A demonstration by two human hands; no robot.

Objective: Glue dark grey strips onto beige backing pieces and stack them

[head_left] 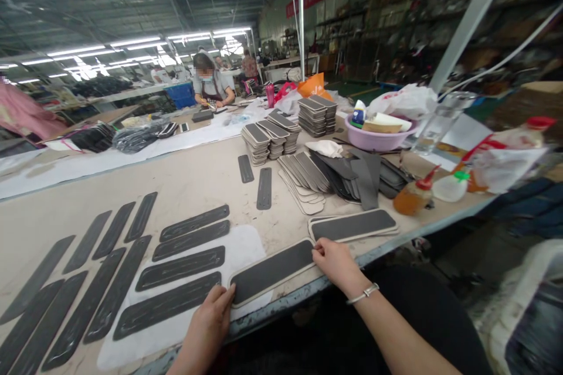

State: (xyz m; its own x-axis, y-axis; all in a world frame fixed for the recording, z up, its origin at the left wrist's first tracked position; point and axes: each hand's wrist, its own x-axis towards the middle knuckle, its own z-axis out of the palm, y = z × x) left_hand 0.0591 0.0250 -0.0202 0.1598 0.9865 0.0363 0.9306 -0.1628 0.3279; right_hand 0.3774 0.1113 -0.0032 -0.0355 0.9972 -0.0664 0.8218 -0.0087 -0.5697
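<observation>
A long dark grey panel with a pale border [275,272] lies at the table's near edge. Its left end is pinched by my left hand [213,313], fingers closed at the corner. My right hand [338,265], with a bracelet at the wrist, grips the other end between thumb and fingers. Just beyond that hand rests a small stack of similar bordered panels [354,225]. To the left, several dark strips with shiny smears, such as one strip [169,304], lie on a white sheet [248,240]. More smeared strips [118,299] are spread farther left on the table.
Piled panels [268,140] and fanned panels [303,179] stand mid-table, beside dark material pieces [352,173]. A purple basin [378,135], an amber glue bottle [413,196] and a white bottle [451,187] are at the right. Across the table a masked person [211,85] works.
</observation>
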